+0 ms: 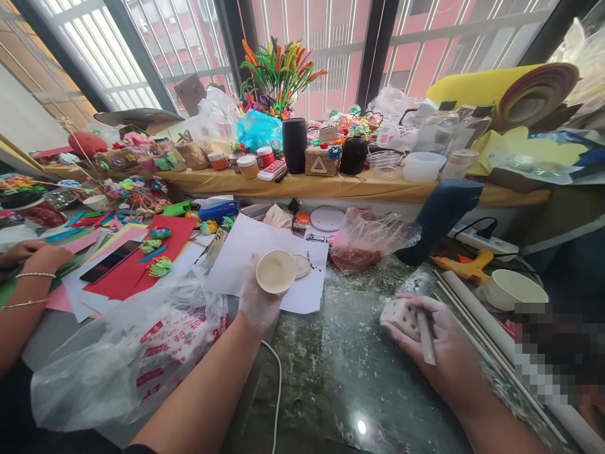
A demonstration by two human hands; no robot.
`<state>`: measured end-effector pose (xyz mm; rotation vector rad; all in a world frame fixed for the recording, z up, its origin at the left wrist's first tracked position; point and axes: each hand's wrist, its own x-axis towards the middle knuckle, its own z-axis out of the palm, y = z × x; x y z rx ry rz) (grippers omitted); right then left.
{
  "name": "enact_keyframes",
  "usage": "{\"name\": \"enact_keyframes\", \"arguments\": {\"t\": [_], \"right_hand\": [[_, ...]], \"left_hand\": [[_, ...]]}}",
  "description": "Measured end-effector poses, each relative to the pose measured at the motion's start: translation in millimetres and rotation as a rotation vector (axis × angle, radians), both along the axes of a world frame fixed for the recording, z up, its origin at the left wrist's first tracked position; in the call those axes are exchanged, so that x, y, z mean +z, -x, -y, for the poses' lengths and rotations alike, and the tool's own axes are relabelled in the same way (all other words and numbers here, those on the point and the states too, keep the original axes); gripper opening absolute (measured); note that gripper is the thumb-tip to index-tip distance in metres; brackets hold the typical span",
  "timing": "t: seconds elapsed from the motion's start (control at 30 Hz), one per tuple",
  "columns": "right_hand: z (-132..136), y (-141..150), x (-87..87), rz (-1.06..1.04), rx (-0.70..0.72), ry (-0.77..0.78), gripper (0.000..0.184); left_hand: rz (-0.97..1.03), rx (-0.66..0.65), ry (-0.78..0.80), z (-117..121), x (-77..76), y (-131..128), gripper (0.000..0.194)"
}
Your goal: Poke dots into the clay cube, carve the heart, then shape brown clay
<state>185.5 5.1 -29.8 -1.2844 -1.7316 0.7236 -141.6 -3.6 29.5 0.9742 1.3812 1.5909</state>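
Observation:
My left hand [258,301], in a thin clear glove, is closed round a small cream tub [275,271] and holds it over a white sheet of paper [246,252]. The tub's round lid [301,266] lies on the paper just to its right. My right hand [435,340], also gloved, rests on the green marble table [340,372]. It grips a white clay block [401,315] dotted with small holes, together with a thin flat stick [426,337].
A printed plastic bag [132,353] lies at the left front. Another person's hands [28,255] with bracelets work on coloured paper [137,258] at far left. A yellow glue gun [466,266], a white bowl [513,290], long rods [477,328] and a crowded shelf [331,183] surround the table.

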Motion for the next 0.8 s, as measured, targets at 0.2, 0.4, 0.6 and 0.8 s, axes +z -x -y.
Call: {"name": "enact_keyframes", "arguments": {"t": [0.2, 0.4, 0.6, 0.8], "right_hand": [[1, 3, 6.1, 0.16, 0.059, 0.09, 0.056], [2, 1, 10.2, 0.173, 0.041, 0.145, 0.055], [2, 0, 8.4, 0.168, 0.065, 0.132, 0.052], [2, 0, 7.5, 0.153, 0.064, 0.151, 0.053]], "left_hand": [[0.457, -0.154, -0.01, 2, 1.0, -2, 0.055], [0.23, -0.32, -0.005, 9, -6.3, 3, 0.078], [0.084, -0.389, 0.017, 13, -10.3, 4, 0.095], [0.032, -0.341, -0.029, 5, -11.9, 10, 0.087]]}}
